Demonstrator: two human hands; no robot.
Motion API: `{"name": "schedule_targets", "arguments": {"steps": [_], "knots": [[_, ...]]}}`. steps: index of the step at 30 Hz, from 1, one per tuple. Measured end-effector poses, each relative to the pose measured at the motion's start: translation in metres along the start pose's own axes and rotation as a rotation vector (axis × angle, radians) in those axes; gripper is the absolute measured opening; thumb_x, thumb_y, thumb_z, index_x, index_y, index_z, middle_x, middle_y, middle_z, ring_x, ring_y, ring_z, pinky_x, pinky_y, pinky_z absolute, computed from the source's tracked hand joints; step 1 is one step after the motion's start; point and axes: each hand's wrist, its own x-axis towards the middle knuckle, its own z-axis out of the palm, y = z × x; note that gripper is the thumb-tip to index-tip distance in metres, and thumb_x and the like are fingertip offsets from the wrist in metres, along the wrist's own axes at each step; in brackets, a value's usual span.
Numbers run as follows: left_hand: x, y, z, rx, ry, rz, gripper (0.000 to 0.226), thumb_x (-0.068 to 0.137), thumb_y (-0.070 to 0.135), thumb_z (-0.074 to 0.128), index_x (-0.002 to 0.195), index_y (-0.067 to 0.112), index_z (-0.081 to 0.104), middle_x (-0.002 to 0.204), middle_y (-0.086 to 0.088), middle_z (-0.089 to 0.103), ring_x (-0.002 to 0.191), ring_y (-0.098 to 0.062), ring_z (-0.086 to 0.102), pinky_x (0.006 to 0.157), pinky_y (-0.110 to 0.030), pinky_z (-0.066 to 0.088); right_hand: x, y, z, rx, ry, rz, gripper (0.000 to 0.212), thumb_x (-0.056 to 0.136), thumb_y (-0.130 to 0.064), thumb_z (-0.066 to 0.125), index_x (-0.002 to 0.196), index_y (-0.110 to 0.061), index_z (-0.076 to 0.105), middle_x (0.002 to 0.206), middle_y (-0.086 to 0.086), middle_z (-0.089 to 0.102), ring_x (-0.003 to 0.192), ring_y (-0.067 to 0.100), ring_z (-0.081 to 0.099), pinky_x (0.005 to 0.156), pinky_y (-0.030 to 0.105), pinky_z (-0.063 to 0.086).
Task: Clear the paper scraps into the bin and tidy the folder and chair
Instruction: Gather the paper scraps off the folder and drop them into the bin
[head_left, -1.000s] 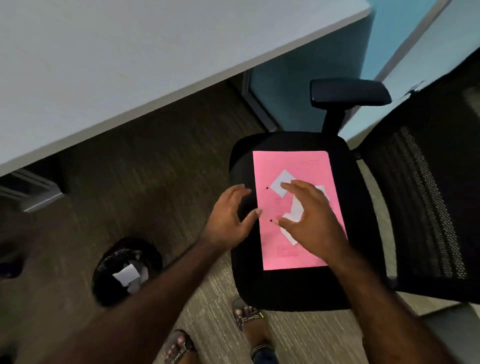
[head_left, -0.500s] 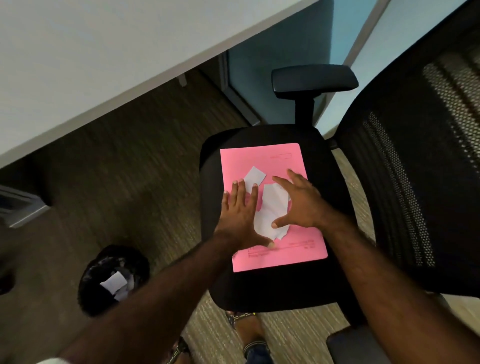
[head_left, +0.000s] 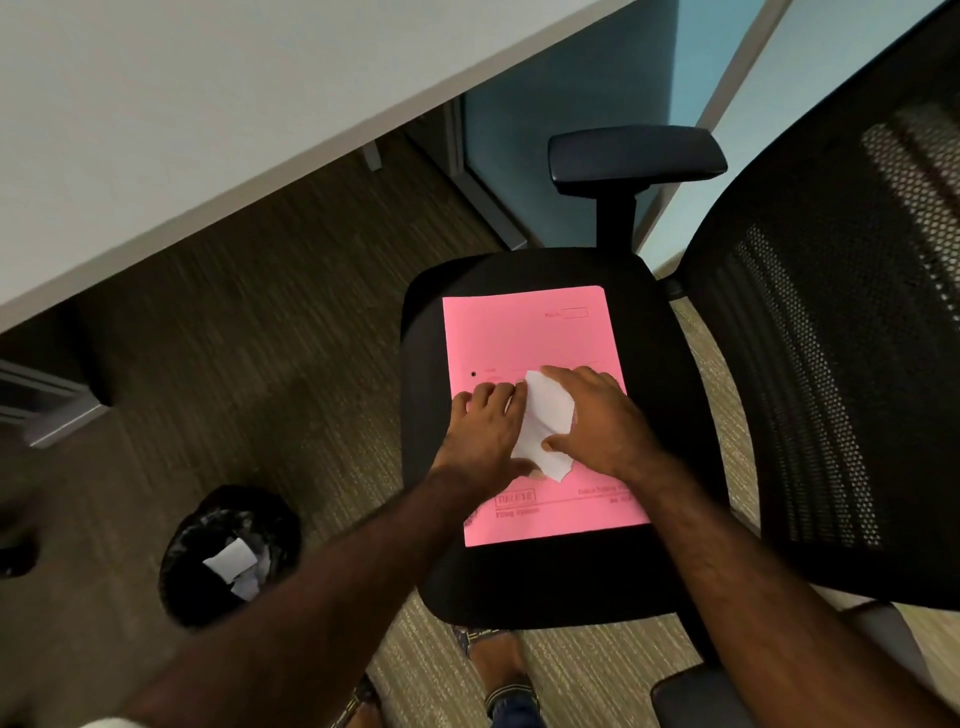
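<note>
Head camera, looking down at an office chair with a black seat, a mesh backrest at the right and an armrest behind the seat. A pink folder lies flat on the seat, its long side running away from the viewer.

On the near half of the folder sits a small bunch of white paper scraps, gathered between 2 bare hands. The left hand rests palm down on the folder just left of the scraps, its fingers curled and pressed against the left edge of the paper. The right hand comes in from the right, thumb and forefinger spread wide around the scraps: the forefinger touches their far end, the thumb lies across their near end. Neither hand has closed on the paper; the scraps lie on the folder, cupped from both sides.

On the carpet to the left of the chair, well apart from it, stands a round bin with a black liner; white paper lies inside it. A pale desk fills the upper left.
</note>
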Motion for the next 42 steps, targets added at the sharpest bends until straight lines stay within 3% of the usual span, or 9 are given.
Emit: {"name": "schedule_targets", "arguments": {"steps": [7,11,16,18,22,28,32,36,42], "knots": [[0.0,-0.002,-0.004,0.031,0.0,-0.006,0.091,0.095,0.052,0.064,0.164,0.014,0.016,0.161,-0.008,0.038,0.145,-0.031,0.037,0.123,-0.049,0.027,0.0,-0.005,0.011,0.207,0.03,0.059,0.077,0.087,-0.017,0.081,0.153,-0.028,0.043,0.152,-0.001,0.055,0.137,0.027,0.054,0.112,0.035,0.043],[0.0,-0.006,-0.002,-0.055,0.013,-0.031,0.084,0.095,0.047,0.067,0.16,0.013,0.026,0.154,-0.008,0.046,0.137,-0.029,0.043,0.117,-0.044,0.035,0.001,-0.007,0.014,0.299,0.054,0.12,0.068,0.084,-0.004,0.077,0.142,-0.028,0.052,0.137,0.002,0.063,0.122,0.028,0.06,0.091,0.03,0.049],[-0.001,-0.006,-0.001,-0.273,0.052,-0.094,0.051,0.097,0.031,0.067,0.143,0.015,0.049,0.141,-0.006,0.054,0.126,-0.025,0.051,0.109,-0.039,0.044,0.002,-0.004,0.012,0.447,0.116,0.198,0.068,0.076,0.004,0.079,0.133,-0.028,0.059,0.121,-0.003,0.063,0.108,0.02,0.058,0.07,0.017,0.044],[0.0,-0.007,-0.001,-0.335,0.066,-0.113,0.042,0.099,0.028,0.065,0.137,0.015,0.053,0.137,-0.005,0.054,0.123,-0.024,0.054,0.106,-0.039,0.05,0.002,-0.002,0.007,0.525,0.147,0.235,0.069,0.075,0.004,0.082,0.133,-0.028,0.06,0.117,-0.005,0.061,0.105,0.018,0.058,0.065,0.015,0.043],[0.0,-0.01,-0.005,-0.408,0.117,-0.136,0.027,0.102,0.025,0.059,0.127,0.014,0.057,0.133,-0.004,0.05,0.12,-0.023,0.056,0.102,-0.042,0.056,0.001,0.004,-0.007,0.705,0.201,0.327,0.068,0.072,0.003,0.086,0.125,-0.034,0.063,0.108,-0.008,0.063,0.097,0.016,0.063,0.061,0.027,0.054],[-0.003,-0.015,-0.009,-0.45,0.217,-0.128,0.021,0.102,0.024,0.058,0.119,0.011,0.056,0.128,-0.005,0.052,0.113,-0.019,0.053,0.093,-0.037,0.058,-0.002,0.013,-0.018,0.79,0.185,0.405,0.072,0.068,0.001,0.088,0.126,-0.034,0.062,0.112,-0.005,0.065,0.1,0.018,0.064,0.076,0.043,0.062],[0.002,-0.008,-0.014,-0.443,0.145,-0.166,0.019,0.096,0.019,0.064,0.112,0.015,0.054,0.12,-0.005,0.059,0.106,-0.021,0.056,0.084,-0.031,0.053,-0.005,0.009,-0.018,0.766,0.09,0.393,0.07,0.069,0.005,0.087,0.124,-0.03,0.064,0.111,-0.006,0.064,0.099,0.017,0.063,0.072,0.038,0.063],[0.008,0.003,-0.012,-0.375,0.117,-0.204,0.023,0.093,0.023,0.067,0.111,0.016,0.054,0.116,-0.006,0.064,0.097,-0.018,0.054,0.082,-0.031,0.052,-0.014,0.003,-0.004,0.611,0.032,0.337,0.061,0.071,-0.006,0.093,0.121,-0.025,0.064,0.109,-0.003,0.063,0.089,0.015,0.064,0.054,0.019,0.053],[0.016,0.011,-0.005,-0.215,0.098,-0.146,0.046,0.096,0.029,0.067,0.135,0.012,0.05,0.132,-0.009,0.062,0.113,-0.027,0.06,0.1,-0.038,0.051,-0.021,-0.014,0.028,0.295,0.09,0.275,0.067,0.072,-0.031,0.094,0.128,-0.022,0.059,0.123,0.001,0.062,0.101,0.016,0.055,0.092,0.036,0.052]]}}
